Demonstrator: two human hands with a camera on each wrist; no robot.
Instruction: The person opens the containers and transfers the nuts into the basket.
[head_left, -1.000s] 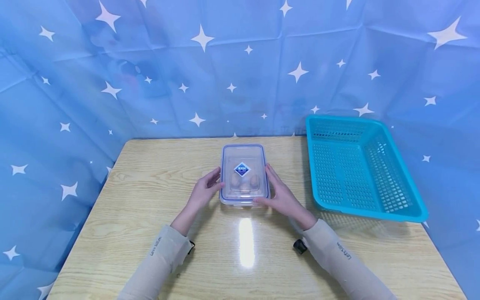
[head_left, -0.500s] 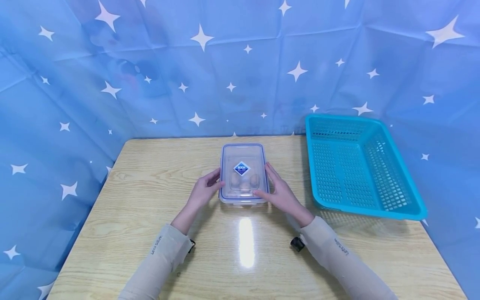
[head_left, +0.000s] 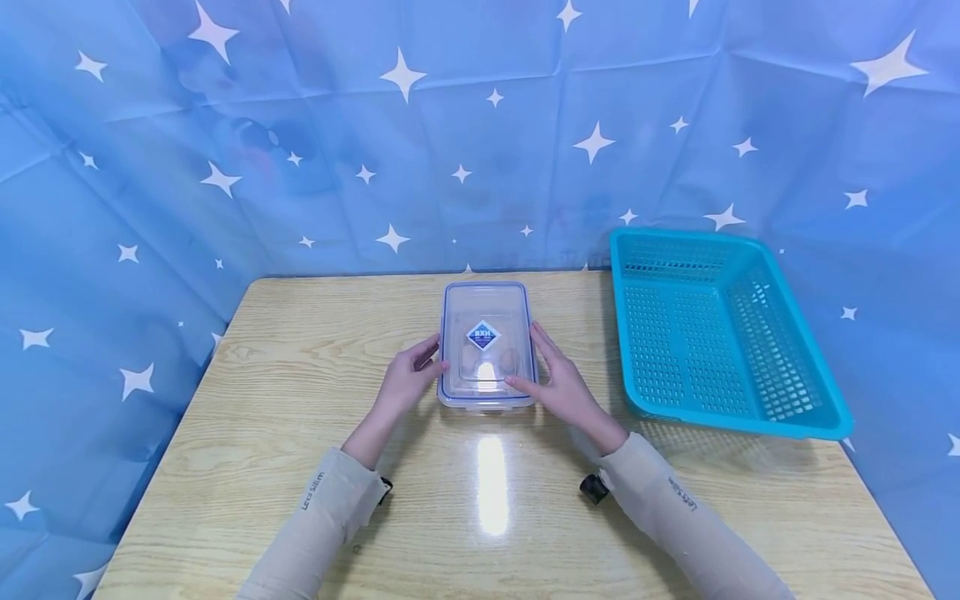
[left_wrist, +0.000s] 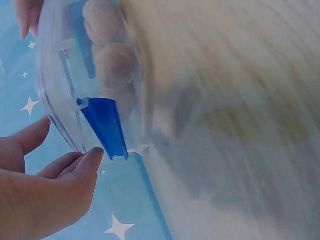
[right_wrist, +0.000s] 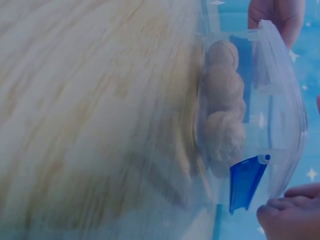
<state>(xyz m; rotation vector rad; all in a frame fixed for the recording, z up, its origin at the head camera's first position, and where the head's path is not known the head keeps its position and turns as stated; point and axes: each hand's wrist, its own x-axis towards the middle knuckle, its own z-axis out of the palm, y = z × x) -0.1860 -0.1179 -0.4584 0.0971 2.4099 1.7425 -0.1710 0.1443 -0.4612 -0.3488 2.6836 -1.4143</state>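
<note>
A clear plastic food storage box (right_wrist: 255, 115) rests on the table, its lid (head_left: 483, 304) edged in blue and bearing a blue diamond sticker. Several round, light-brown, wrinkled balls resembling walnuts (right_wrist: 223, 85) show through the wall. Blue latches hang down from the lid, one latch (left_wrist: 107, 127) beside the left fingertips and another latch (right_wrist: 246, 182) near the right ones. My left hand (head_left: 405, 385) holds the lid's left edge, thumb over the rim and fingers below. At the opposite edge, my right hand (head_left: 564, 396) grips likewise, thumb on the near right corner.
A turquoise perforated basket (head_left: 686, 325) stands on the right of the wooden table (head_left: 322, 333). Behind the table hangs a blue curtain (head_left: 315, 142) with white stars.
The lid's far edge has shifted slightly up in the head view, and a bright glare now shows on its near part. The right hand has moved slightly; the left hand stays almost still.
</note>
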